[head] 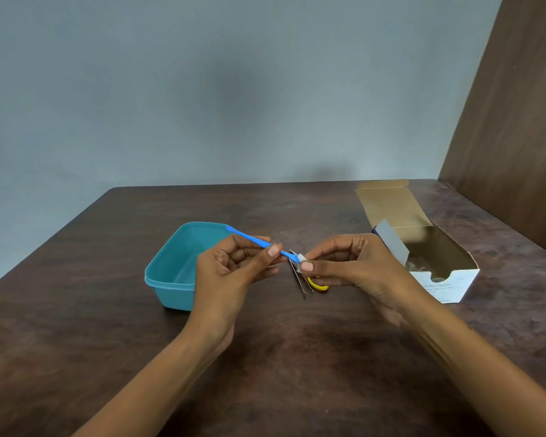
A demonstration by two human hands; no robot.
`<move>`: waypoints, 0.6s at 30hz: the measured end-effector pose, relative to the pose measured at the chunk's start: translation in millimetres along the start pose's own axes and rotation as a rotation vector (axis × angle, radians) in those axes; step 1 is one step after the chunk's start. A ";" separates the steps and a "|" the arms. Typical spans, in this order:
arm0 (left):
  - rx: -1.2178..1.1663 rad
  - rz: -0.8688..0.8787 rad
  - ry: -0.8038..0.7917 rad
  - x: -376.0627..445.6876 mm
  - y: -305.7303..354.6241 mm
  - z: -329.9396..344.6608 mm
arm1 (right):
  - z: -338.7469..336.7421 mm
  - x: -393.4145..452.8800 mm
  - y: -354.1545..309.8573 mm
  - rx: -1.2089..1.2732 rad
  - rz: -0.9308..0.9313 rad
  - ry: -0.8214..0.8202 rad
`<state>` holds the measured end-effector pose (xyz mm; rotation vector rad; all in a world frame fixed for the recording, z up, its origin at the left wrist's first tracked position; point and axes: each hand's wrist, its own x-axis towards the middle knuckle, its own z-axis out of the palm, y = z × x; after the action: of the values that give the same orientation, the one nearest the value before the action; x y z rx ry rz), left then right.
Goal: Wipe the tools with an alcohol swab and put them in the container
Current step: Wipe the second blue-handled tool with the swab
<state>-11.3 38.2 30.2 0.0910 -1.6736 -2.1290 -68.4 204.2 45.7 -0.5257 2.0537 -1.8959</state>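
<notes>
Blue plastic, slender and stick-like, the tool [259, 241] sits pinched in the left hand [234, 266] at mid-frame, while the right hand [344, 263] pinches a small white alcohol swab [301, 258] round its near tip. Wiping looks underway; next, probably, comes lowering it into the open teal plastic container [174, 266] just left, with metal tweezers [300, 279] and yellow-handled scissors [319, 286] waiting on the dark wooden counter [281, 357].

- Smooth teal plastic container [171, 272], slightly glossy
- Blue plastic tool [249, 237], smooth
- Dark wood-grain table [108, 342] (faint sheen)
- Matt cardboard swab box [423, 247]
- Thin metal tweezers [300, 282]
</notes>
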 end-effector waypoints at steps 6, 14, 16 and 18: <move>0.005 0.011 -0.028 -3.4 -2.6 3.0 | 2.3 -0.3 0.7 0.011 -0.030 0.013; -0.007 0.015 -0.022 -2.8 -0.2 3.1 | -3.8 2.1 -1.3 0.138 0.095 -0.046; -0.007 0.018 -0.018 -2.4 0.3 2.8 | -3.5 2.0 -1.4 0.152 0.098 -0.035; -0.019 0.012 -0.010 -2.5 0.4 3.8 | -3.6 2.6 -0.4 0.163 0.106 0.006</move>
<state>-10.1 42.5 31.1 0.0641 -1.6554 -2.1394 -72.4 206.2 46.5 -0.3651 1.8703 -1.9811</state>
